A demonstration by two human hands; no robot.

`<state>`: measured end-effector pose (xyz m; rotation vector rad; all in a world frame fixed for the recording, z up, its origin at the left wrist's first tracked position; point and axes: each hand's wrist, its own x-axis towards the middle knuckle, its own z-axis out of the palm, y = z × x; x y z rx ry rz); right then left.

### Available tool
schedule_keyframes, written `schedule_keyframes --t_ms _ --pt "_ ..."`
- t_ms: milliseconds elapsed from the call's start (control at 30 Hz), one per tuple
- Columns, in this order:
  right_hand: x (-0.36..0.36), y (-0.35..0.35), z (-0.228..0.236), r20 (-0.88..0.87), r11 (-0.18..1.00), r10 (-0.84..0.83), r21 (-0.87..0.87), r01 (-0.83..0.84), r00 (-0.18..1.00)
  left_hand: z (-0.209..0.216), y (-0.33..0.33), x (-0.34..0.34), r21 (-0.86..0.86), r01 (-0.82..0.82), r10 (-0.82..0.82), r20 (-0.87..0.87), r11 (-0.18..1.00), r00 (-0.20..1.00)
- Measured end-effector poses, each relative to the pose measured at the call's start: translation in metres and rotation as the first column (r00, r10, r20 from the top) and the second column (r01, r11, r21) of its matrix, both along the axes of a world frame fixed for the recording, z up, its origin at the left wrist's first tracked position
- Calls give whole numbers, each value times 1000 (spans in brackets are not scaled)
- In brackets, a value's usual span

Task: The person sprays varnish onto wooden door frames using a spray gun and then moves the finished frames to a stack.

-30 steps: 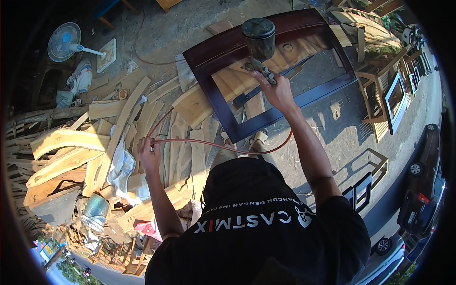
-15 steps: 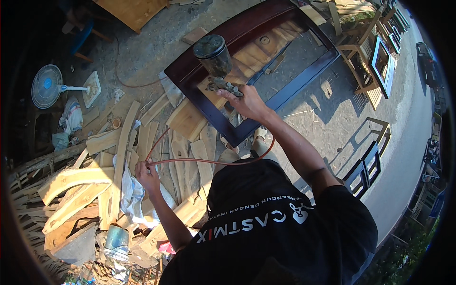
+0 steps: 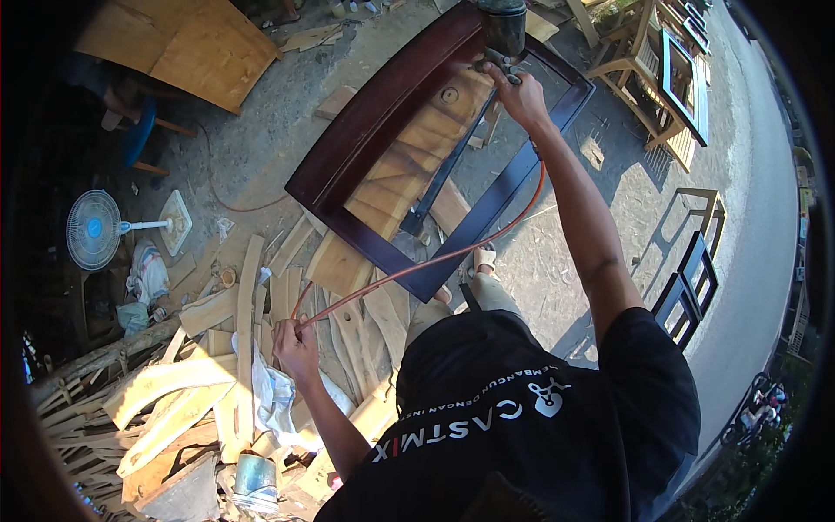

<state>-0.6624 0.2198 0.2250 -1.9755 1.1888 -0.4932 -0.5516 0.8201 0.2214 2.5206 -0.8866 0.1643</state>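
My right hand (image 3: 524, 103) is closed round the handle of a spray gun (image 3: 505, 33), whose dark round cup stands above it. The gun is over the far right part of a dark reddish-brown wooden frame (image 3: 383, 113) with a large opening. The hand hides much of the gun's handle. A red air hose (image 3: 365, 290) runs from below the gun across the frame's near corner to my left hand (image 3: 297, 350). The fingers of that hand are closed on the hose, low at the left, above the scrap wood.
Scrap boards (image 3: 174, 383) lie piled at the left, with a paint-stained bucket (image 3: 255, 481) by them. A white fan (image 3: 94, 228) lies beyond. A wooden table (image 3: 187, 52) and a seated person are at far left. Wooden chairs (image 3: 639, 74) and dark frames (image 3: 687, 287) stand at right by the road.
My right hand has carried the spray gun away and to the right, along the frame. The hose now stretches farther across the frame. My left hand keeps its hold on the hose.
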Motion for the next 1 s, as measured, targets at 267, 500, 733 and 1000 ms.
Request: schedule_keyframes --t_ms 267,500,733,1000 --pt "20 -85 1 -72 963 -124 -248 103 990 6 -44 -16 -50 119 -118 19 992 993" --pt "23 -51 13 -3 996 58 -61 -58 998 8 -44 -16 -29 3 -2 27 1000 1000" --pt "20 5 18 -14 969 234 79 -232 972 13 -34 -11 -19 -12 14 84 1000 996" --pt "40 -41 -5 24 986 167 -33 -166 986 16 -47 -10 -5 -41 41 38 999 998"
